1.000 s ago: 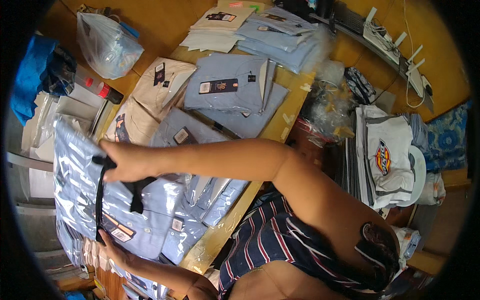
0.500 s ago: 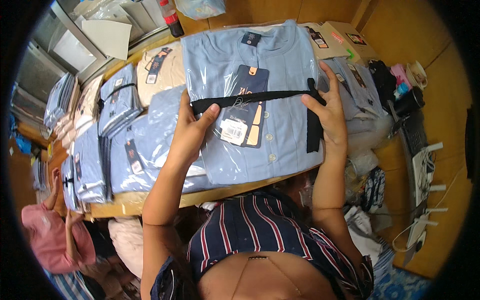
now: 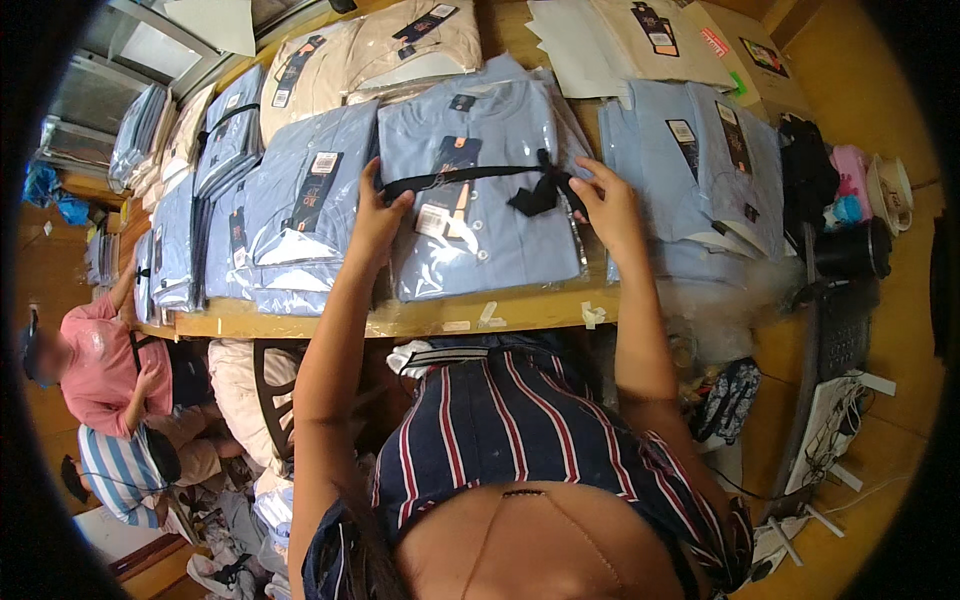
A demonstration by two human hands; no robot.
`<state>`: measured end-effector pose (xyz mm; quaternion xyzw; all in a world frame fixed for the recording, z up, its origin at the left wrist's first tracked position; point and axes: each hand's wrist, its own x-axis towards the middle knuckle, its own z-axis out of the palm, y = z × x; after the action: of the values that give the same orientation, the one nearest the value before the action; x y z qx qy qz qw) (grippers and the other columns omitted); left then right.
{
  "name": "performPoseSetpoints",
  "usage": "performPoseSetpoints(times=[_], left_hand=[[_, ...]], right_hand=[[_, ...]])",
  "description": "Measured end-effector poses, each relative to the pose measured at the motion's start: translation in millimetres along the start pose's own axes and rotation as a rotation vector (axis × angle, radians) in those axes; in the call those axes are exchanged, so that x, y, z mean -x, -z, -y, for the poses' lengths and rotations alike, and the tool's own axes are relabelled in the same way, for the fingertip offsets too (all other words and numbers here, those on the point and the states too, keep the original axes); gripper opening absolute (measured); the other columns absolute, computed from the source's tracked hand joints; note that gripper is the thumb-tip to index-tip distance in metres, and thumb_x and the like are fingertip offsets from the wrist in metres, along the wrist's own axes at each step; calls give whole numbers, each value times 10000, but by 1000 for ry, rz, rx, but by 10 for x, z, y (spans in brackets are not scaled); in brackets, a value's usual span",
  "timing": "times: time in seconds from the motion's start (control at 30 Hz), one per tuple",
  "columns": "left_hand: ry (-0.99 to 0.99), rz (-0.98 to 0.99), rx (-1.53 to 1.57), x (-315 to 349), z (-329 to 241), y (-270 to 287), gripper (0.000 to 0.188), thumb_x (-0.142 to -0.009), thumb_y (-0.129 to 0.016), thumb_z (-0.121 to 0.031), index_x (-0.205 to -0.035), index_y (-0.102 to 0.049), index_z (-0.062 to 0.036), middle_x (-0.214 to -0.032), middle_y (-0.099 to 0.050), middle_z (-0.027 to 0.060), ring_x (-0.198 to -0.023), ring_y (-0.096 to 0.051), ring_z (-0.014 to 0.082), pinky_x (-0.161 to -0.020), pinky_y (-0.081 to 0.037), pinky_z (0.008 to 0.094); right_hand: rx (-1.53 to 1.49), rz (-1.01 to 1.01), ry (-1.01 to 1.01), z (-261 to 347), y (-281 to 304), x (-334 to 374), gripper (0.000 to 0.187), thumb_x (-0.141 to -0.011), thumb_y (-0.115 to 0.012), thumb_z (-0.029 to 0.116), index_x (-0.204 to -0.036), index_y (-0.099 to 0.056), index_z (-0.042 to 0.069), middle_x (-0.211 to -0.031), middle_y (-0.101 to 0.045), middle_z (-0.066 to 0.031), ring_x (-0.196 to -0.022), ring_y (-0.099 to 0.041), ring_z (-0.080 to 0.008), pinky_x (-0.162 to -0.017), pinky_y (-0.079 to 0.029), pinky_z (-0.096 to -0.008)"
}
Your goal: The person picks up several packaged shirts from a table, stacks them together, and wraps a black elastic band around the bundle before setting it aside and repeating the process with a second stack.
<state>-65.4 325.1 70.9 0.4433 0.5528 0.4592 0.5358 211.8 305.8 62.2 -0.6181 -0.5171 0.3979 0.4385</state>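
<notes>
A bundle of light blue folded shirts in clear plastic rests low on the table in front of me. A black cloth strip runs across it and is knotted near its right side. A dark hang tag with a white barcode label shows under the strip. My left hand grips the bundle's left edge, thumb on top by the strip. My right hand holds the right edge beside the knot, thumb and fingers curled around the side; the fingertips underneath are hidden.
Stacks of blue bagged shirts stand at the left, and another blue stack at the right. Beige bagged shirts lie behind. A cardboard box stands at the far right. A person in a pink top sits at the far left.
The shirt bundle has gone from being held up close to me down onto the table between the stacks. Both my hands have moved down with it. The person in pink has shifted.
</notes>
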Motion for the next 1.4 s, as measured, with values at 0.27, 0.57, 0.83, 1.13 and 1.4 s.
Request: performPoseSetpoints(times=[0.27, 0.57, 0.83, 1.13, 1.4], left_hand=[[-836, -59, -943, -69, -349, -908, 315, -580, -627, -68, -890, -566, -66, -983, -495, 122, -904, -451, 306, -755, -373, 387], [-761, 113, -1023, -291, -24, -1290, 101, -667, -553, -142, -740, -567, -73, -773, -528, 72, -791, -467, 238, -648, -348, 364], [-571, 395, -582, -505, -693, -971, 70, -724, -484, -15, -794, -485, -12, -691, -549, 110, -671, -539, 211, -614, -409, 304], [-515, 47, 20, -433, -699, -213, 42, -802, -469, -72, -798, -447, -35, -696, -463, 1, -608, -415, 62, -554, -335, 179], [-628, -528, 232, -374, -739, 619, 93, -761, -457, 14, -822, -514, -28, -768, -478, -1, -630, -407, 53, -574, -324, 168]], right_hand=[[419, -113, 125, 240, 43, -7, 141, -704, -571, 160, -746, -545, 27, -719, -571, -150, -680, -539, -336, -580, -411, -357], [106, -81, 15, 524, 779, 589, 76, -707, -563, 76, -734, -527, 15, -557, -460, -5, -482, -433, -68, -456, -355, -211], [442, -491, 262, 745, 293, 461, 89, -721, -518, 36, -803, -554, 27, -800, -517, -100, -717, -513, -219, -635, -406, -286], [570, -19, 187, 404, -254, 106, 339, -743, -508, 93, -1078, -465, 67, -976, -431, -159, -868, -474, -327, -740, -396, -370], [665, -99, 547, 794, -538, -239, 375, -703, -551, 109, -1071, -481, 128, -972, -454, -172, -850, -496, -340, -734, -405, -376]])
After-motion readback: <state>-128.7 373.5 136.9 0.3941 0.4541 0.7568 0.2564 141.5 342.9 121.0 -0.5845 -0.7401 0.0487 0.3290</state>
